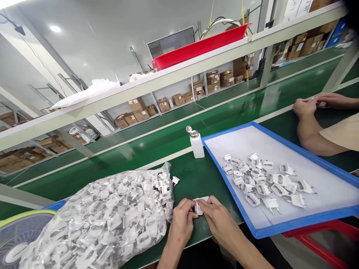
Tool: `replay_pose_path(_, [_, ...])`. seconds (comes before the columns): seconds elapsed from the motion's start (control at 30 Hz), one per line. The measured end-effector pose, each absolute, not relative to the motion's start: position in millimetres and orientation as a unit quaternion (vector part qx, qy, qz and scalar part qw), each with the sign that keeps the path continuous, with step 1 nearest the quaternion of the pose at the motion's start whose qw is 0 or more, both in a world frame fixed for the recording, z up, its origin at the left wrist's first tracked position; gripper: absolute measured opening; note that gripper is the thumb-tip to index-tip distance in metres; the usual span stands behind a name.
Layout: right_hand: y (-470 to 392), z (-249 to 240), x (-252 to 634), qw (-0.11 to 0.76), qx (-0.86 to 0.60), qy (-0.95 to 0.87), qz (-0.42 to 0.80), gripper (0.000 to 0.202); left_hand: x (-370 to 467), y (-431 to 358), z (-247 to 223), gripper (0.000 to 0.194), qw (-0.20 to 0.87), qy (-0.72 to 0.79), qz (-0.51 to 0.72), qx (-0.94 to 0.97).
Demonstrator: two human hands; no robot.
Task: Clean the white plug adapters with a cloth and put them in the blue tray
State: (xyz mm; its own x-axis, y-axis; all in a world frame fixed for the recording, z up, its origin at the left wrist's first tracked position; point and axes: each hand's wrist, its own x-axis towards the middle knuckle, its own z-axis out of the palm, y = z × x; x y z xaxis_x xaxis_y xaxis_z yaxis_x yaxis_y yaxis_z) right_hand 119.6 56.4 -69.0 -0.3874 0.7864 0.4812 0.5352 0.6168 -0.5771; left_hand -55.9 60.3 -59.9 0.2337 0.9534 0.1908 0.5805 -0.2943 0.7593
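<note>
Plug adapter (198, 207), small, white, pinched between both hands

Glossy white plastic plugs (263, 179) with metal pins; crinkled clear plastic bag (106, 220).

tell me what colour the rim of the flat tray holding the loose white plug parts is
Blue rim, white inside; clearest in the head view.

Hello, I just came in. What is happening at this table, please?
A person sits at a green table. The left hand and the right hand together hold one small white plug part. A big clear bag of the same parts lies at the left. More parts lie on a blue tray at the right. Another person's hands work further right.
</note>
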Motion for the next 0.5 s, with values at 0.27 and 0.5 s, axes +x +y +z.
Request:
replay_pose_path(0.27, [18,-111,110,0.399,-0.392,-0.828,0.05,0.06,-58,60,-62,0.045,0.277,0.525,0.322,0.737])
replay_pose_path(0.5, [-19,-103,125,0.453,-0.375,-0.798,0.132,0.048,-57,60,-61,0.044,0.277,0.548,0.316,0.723])
